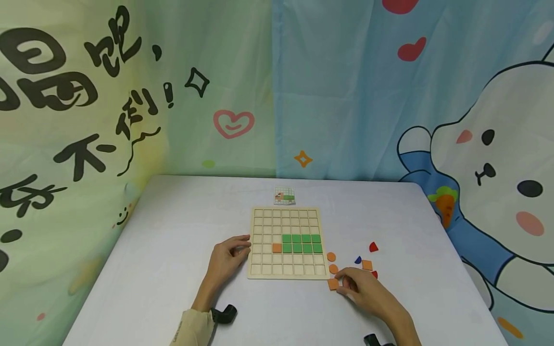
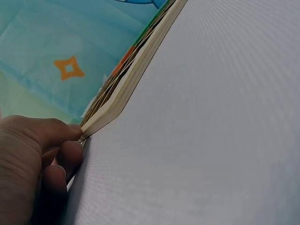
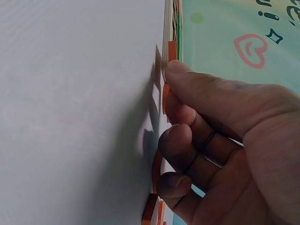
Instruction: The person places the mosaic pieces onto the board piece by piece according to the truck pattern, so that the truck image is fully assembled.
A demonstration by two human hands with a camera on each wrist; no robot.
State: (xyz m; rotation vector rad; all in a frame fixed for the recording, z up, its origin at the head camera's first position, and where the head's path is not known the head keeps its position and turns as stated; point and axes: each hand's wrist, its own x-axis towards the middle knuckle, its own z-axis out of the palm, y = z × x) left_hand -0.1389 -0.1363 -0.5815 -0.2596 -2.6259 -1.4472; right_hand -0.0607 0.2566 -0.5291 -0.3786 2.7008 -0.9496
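Note:
A wooden grid board (image 1: pixel 266 272) lies on the white table, with green square tiles (image 1: pixel 302 243) in two rows and one orange square tile (image 1: pixel 277 248) beside them. My left hand (image 1: pixel 227 257) holds the board's left edge; in the left wrist view its thumb and curled fingers (image 2: pixel 70 152) meet at the board's edge. Off the board's lower right corner, my right hand (image 1: pixel 363 288) pinches another orange square tile (image 1: pixel 333 284) between thumb and forefinger. That tile (image 3: pixel 172 49) casts a shadow on the table in the right wrist view.
Right of the board lie two orange round pieces (image 1: pixel 331 256), an orange square (image 1: pixel 367 265), a blue piece (image 1: pixel 358 260) and red pieces (image 1: pixel 373 247), one partly behind the right hand. A small picture card (image 1: pixel 284 196) lies beyond the board. Printed curtains (image 1: pixel 329 120) hang behind the table.

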